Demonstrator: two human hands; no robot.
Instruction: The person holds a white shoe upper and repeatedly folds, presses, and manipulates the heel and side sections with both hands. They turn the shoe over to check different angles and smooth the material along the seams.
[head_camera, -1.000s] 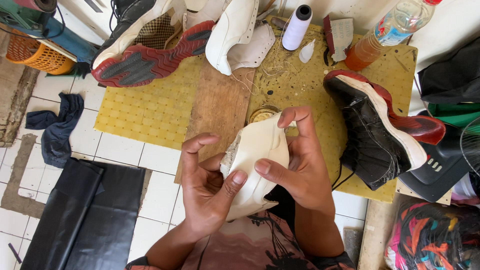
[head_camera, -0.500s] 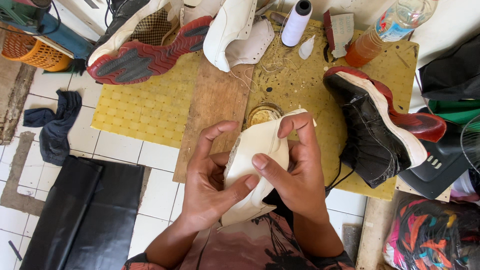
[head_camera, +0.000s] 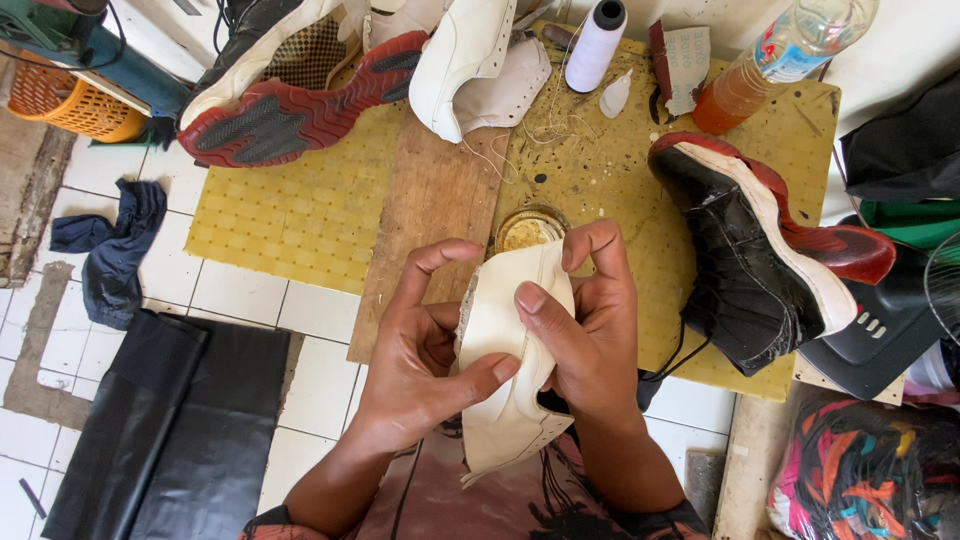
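Note:
A cream shoe upper piece (head_camera: 505, 395) with punched holes along its edges is held upright between both hands over my lap. My left hand (head_camera: 420, 360) grips its left side, thumb pressed across the front. My right hand (head_camera: 590, 325) wraps the right side, thumb on the front and index finger curled over the top edge. Just beyond the piece sits a small round tin of yellowish glue (head_camera: 528, 228) on the yellow mat (head_camera: 300, 230).
A wooden board (head_camera: 420, 210) lies on the mat. A black and red shoe (head_camera: 760, 250) rests at right, a red-soled shoe (head_camera: 290, 90) and white upper (head_camera: 470, 60) at the back, with a thread spool (head_camera: 598, 40) and bottle (head_camera: 780, 60). Black sheet (head_camera: 170, 420) and blue cloth (head_camera: 115, 250) lie on tiles.
The piece has been turned more upright and squeezed narrower between my hands. My right thumb has slid across its front and my left thumb has moved lower.

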